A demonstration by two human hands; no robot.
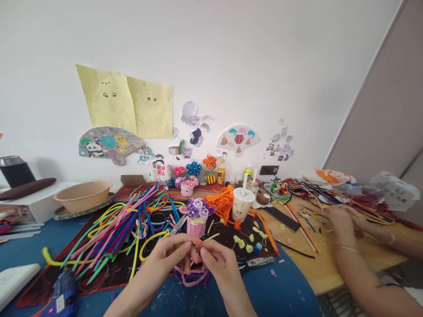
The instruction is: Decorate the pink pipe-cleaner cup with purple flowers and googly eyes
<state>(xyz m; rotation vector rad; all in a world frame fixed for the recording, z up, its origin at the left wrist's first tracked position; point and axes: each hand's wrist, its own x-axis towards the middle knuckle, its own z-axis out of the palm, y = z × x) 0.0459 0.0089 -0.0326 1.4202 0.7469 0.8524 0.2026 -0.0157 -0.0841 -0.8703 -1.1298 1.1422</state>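
My left hand (174, 254) and my right hand (218, 259) meet in front of me at the table edge. The fingers of both are bent and pinched together at the tips; what lies between them is too small to make out. Purple and pink pipe cleaners (193, 281) show just below my fingers, and I cannot tell whether they are held. Right behind my hands stands a pink pot (196, 226) with purple pipe-cleaner flowers (197, 208). Scissors (179, 223) lie to its left. Another metal-bladed tool (261, 261) rests beside my right hand.
A heap of coloured pipe cleaners (112, 229) spreads left, near a blue glue gun (61, 293) and a beige bowl (82, 197). A lidded cup (243, 204) with a straw stands behind my right hand. At right, another person's hands (343, 220) work above a wooden table (307, 268).
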